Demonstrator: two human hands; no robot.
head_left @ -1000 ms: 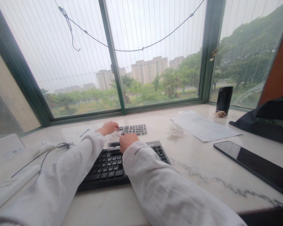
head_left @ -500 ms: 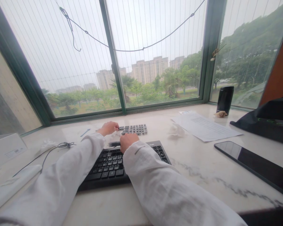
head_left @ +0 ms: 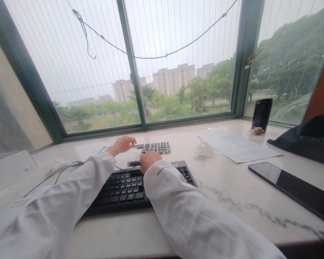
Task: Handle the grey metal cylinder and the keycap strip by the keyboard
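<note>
My left hand [head_left: 123, 145] is over the counter beyond the keyboard, thumb and fingers slightly apart at the left end of several loose dark keycaps [head_left: 158, 147] laid in rows. Nothing shows between those fingers. Closer to me, my right hand [head_left: 149, 160] is closed round a black brush [head_left: 134, 163], whose dark end points left. The black keyboard [head_left: 124, 190] lies under my right wrist and sleeve, which hide part of it. Key positions at its right end look partly bare.
A crumpled tissue [head_left: 203, 149] and a printed sheet [head_left: 237, 145] lie to the right. Beyond are a phone [head_left: 294, 189], a black can-shaped container [head_left: 262, 115] and a dark bag [head_left: 310, 138]. At left are a white box [head_left: 12, 167] and a thin black cable [head_left: 76, 164].
My left fingers have lifted slightly off the left end of the keycap rows and spread a little. The right hand keeps the brush almost in place. The view has shifted slightly.
</note>
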